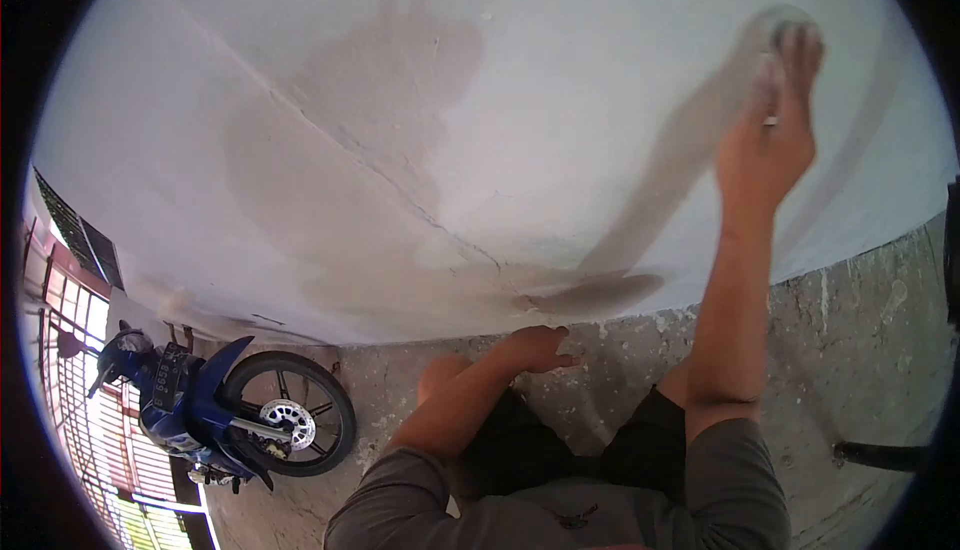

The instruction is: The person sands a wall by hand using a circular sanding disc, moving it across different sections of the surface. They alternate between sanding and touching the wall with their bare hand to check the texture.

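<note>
My right hand (775,135) is raised against the white wall (560,80) at the upper right. Its fingers reach up and are pressed together around something small. A dark bit shows at the fingertips and a whitish bit near the palm, but blur hides what it is. Below the wall's foot, over my knee, my left hand (540,348) hangs with its thumb and a finger apart, holding nothing that I can see. A long crack (400,195) runs down the wall in a diagonal, and shadows of my head and arm fall across it.
A blue motorcycle (185,400) stands on the left, its front wheel (290,413) nearest me. Behind it is a barred gate (90,430). The worn concrete floor (850,325) meets the wall. A dark pole-like object (880,456) lies at the right.
</note>
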`<state>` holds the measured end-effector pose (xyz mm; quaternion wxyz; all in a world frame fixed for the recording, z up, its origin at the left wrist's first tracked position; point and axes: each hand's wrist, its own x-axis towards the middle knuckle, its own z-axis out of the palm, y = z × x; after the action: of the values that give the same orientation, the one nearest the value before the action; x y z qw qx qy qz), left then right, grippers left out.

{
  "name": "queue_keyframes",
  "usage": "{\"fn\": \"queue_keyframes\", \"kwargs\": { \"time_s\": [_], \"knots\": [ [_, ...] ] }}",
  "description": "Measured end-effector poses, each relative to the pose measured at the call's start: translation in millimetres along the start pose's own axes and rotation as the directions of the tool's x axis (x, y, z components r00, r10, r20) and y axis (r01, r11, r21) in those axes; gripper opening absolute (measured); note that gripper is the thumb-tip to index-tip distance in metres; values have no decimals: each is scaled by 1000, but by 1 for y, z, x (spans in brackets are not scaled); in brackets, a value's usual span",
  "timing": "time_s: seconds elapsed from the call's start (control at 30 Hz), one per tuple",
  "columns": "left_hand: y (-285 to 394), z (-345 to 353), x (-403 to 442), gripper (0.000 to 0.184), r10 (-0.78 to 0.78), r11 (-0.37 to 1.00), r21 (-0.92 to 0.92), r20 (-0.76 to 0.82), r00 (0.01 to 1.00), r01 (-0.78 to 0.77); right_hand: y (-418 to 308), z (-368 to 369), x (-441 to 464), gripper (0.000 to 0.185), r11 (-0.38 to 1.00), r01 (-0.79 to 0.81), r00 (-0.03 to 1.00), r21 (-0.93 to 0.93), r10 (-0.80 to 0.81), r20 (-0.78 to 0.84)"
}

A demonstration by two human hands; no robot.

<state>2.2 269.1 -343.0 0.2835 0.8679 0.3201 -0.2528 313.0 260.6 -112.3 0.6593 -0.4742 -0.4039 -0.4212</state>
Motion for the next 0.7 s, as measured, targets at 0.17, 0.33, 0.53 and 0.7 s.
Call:
{"fn": "queue_keyframes", "kwargs": {
  "time_s": [0.17, 0.33, 0.53, 0.7],
  "knots": [
    [15, -11, -1, 84, -3, 999, -36, 39, 999, 4, -71, 13, -25, 38, 989, 94, 963, 114, -120, 241],
    [7, -8, -7, 84, -29, 999, -19, 27, 999, 29, -36, 15, -12, 39, 982, 174, 975, 78, -183, 126],
    [4, -12, -8, 85, -44, 999, -19, -10, 999, 44, 32, -19, 15, 39, 983, -134, 991, -125, 132, -23],
    [11, -14, -5, 85, -47, 999, -19, 37, 998, 48, 50, -35, 24, 44, 914, -364, 931, -179, 359, -61]
  ]
}}
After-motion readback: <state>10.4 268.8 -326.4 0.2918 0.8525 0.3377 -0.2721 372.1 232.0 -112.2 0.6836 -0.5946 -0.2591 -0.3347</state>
